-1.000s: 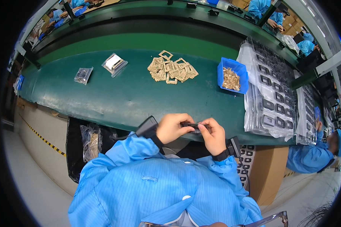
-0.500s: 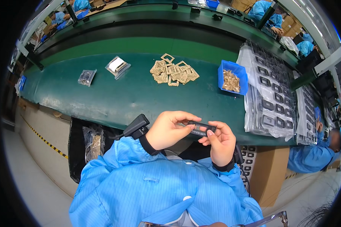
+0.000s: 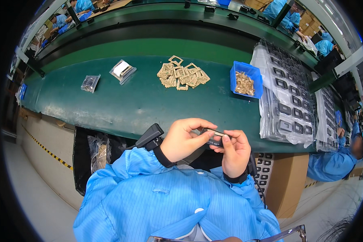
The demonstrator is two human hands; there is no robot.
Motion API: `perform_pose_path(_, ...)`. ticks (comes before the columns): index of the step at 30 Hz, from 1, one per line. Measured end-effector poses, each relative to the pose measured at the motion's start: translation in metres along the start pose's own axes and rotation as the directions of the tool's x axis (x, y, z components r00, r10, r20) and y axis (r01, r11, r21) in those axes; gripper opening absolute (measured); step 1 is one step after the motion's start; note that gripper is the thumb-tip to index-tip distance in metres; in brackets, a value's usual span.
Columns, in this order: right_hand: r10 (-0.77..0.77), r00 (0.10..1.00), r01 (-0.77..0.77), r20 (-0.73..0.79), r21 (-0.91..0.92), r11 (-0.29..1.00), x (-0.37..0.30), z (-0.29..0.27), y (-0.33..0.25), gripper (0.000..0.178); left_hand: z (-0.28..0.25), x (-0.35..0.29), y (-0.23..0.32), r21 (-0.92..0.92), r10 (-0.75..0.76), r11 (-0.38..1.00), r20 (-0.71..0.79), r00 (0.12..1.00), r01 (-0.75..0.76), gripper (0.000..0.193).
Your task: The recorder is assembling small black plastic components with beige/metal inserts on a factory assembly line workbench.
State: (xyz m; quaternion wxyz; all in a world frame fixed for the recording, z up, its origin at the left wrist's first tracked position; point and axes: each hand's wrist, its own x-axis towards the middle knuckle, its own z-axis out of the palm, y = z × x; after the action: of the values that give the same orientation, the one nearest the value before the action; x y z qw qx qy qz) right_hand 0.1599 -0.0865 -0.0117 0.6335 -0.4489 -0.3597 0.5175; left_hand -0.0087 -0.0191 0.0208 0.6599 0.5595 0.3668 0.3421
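Head view: left hand curling nearly closed, thumb and fingers pinching left end of small black part. Right hand curling likewise, thumb and fingertips gripping part's right end. Pale tan strip showing along part's upper edge. Left hand pointing toward 2 o'clock, right nearly toward 12, fingertips converging at near edge of green table. From part: tan frames lying heaped at 11 o'clock, blue bin sitting at 1, stacked trays resting at 2.
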Motion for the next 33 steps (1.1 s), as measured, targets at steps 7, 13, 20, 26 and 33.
perform_pose_path(7, -0.153, 0.988, 0.153, 0.023, -0.026, 0.988, -0.005, 0.0, 0.004, 0.013, 0.008, 0.009, -0.013, 0.024, 0.303, 0.952, -0.246, 0.921, -0.307, 0.018)
perform_pose_path(13, -0.434, 0.899, 0.438, 0.056, -0.137, 0.889, 0.002, -0.009, 0.026, 0.02, 0.009, 0.022, -0.006, 0.353, 0.433, 0.866, -0.173, 0.885, -0.355, 0.014)
perform_pose_path(20, -0.305, 0.952, 0.303, -0.022, -0.068, 0.951, 0.029, -0.03, 0.031, 0.03, 0.011, 0.085, -0.029, 0.343, 0.414, 0.855, 0.003, 0.91, -0.389, 0.006)
perform_pose_path(26, -0.339, 0.925, 0.337, -0.172, -0.041, 0.941, 0.069, -0.072, 0.051, 0.033, 0.042, 0.124, -0.031, 0.437, 0.526, 0.72, 0.163, 0.835, -0.539, 0.011)
perform_pose_path(33, -0.208, 0.924, 0.185, -0.321, -0.101, 0.978, 0.082, -0.086, 0.055, 0.021, 0.051, 0.21, -0.044, 0.812, 0.752, 0.314, 0.104, 0.651, -0.492, 0.012)
